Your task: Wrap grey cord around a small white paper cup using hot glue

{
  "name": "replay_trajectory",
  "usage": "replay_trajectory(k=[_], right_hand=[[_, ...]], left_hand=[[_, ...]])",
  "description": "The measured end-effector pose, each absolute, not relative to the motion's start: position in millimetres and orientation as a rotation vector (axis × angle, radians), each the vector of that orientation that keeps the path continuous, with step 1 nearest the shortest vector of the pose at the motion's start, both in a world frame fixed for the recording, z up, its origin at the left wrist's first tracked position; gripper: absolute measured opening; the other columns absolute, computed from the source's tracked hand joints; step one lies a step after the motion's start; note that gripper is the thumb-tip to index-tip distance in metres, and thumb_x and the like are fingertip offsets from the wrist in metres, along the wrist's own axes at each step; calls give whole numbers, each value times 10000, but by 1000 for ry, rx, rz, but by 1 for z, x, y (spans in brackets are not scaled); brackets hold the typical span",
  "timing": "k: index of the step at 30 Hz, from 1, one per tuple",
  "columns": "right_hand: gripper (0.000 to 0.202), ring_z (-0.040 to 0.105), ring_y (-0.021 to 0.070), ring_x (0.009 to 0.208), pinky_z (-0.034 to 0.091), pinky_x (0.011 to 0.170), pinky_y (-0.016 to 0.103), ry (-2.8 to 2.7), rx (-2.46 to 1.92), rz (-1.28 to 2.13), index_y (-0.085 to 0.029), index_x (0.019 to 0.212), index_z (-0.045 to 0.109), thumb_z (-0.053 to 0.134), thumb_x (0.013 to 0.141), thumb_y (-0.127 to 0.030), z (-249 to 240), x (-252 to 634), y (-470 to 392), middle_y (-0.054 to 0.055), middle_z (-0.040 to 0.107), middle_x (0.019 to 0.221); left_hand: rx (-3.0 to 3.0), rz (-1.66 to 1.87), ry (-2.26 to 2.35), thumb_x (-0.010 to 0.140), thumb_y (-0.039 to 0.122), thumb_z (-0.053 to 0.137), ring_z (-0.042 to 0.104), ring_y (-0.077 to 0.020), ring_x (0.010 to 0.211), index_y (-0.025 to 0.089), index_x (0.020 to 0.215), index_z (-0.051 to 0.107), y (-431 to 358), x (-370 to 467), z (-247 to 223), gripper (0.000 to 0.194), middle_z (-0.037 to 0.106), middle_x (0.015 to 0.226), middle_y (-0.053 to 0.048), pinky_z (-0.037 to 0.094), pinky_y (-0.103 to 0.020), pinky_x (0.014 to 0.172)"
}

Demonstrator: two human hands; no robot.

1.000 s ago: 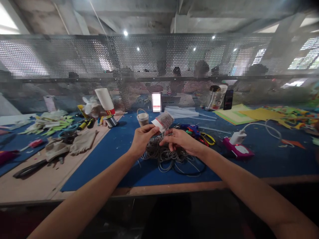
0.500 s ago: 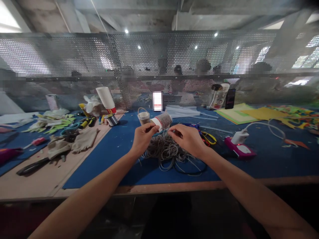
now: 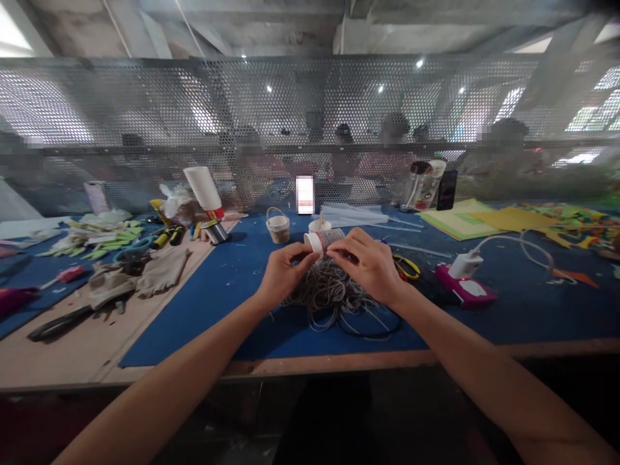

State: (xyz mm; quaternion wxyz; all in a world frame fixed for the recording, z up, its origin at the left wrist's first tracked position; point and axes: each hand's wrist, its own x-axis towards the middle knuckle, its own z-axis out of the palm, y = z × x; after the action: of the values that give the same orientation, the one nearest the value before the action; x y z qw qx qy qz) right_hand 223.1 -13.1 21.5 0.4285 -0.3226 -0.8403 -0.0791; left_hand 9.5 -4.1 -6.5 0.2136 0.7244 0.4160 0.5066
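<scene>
A white paper cup, wound with grey cord over part of its side, lies tilted sideways between my hands. My left hand is closed on the cup's white end, thumb toward me. With bent, pinched fingers, my right hand presses at the cord-wound side; the strand in its fingertips is mostly hidden. Below both hands is a tangled heap of grey cord on the blue mat. A small handled basket stands behind my left hand, and another pale container sits just behind the cup.
Yellow-handled scissors and a magenta power socket lie right. Stacked paper cups, gloves and a black-handled tool are left. A lit phone stands before the mesh screen. Coloured sheets lie far right.
The cup has turned and come lower, closer to my right hand. My right fingers have moved onto its corded side. The small basket and the pale container behind are now more exposed.
</scene>
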Motion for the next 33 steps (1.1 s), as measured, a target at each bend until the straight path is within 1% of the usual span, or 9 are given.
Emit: replay_trajectory(k=[4, 10, 15, 26, 33], right_hand=[[173, 590, 124, 765, 421, 642, 248, -2088, -801, -204, -241, 1005, 698, 541, 987, -310, 22, 223, -13, 25, 620, 882], [162, 588, 131, 780, 432, 673, 253, -2067, -801, -213, -242, 1000, 692, 539, 986, -293, 21, 223, -11, 24, 611, 869], [166, 589, 134, 782, 426, 663, 256, -2046, -830, -218, -246, 998, 701, 546, 983, -305, 22, 225, -10, 25, 605, 872], [180, 586, 128, 747, 435, 657, 254, -2007, -861, -209, -240, 1008, 709, 556, 978, -329, 22, 225, -8, 24, 605, 863], [185, 592, 130, 745, 439, 653, 257, -1986, -883, -195, -249, 998, 714, 559, 976, -348, 21, 225, -6, 26, 609, 864]], left_hand=[[2067, 1397, 1144, 874, 396, 652, 563, -143, 706, 143, 879, 727, -5, 11, -7, 264, 680, 782, -27, 428, -236, 669], [2092, 1370, 1111, 881, 341, 648, 562, -138, 704, 141, 841, 709, -10, 14, -3, 213, 670, 771, -24, 428, -240, 676], [2129, 1364, 1067, 891, 314, 638, 583, -147, 734, 148, 864, 718, -12, 14, 0, 186, 688, 800, -33, 442, -255, 709], [2165, 1358, 1040, 893, 289, 634, 592, -147, 732, 150, 860, 725, -12, 14, 0, 170, 689, 789, -37, 453, -263, 703], [2164, 1322, 1027, 888, 291, 634, 615, -161, 763, 151, 870, 728, -14, 15, 2, 170, 716, 821, -51, 462, -277, 735]])
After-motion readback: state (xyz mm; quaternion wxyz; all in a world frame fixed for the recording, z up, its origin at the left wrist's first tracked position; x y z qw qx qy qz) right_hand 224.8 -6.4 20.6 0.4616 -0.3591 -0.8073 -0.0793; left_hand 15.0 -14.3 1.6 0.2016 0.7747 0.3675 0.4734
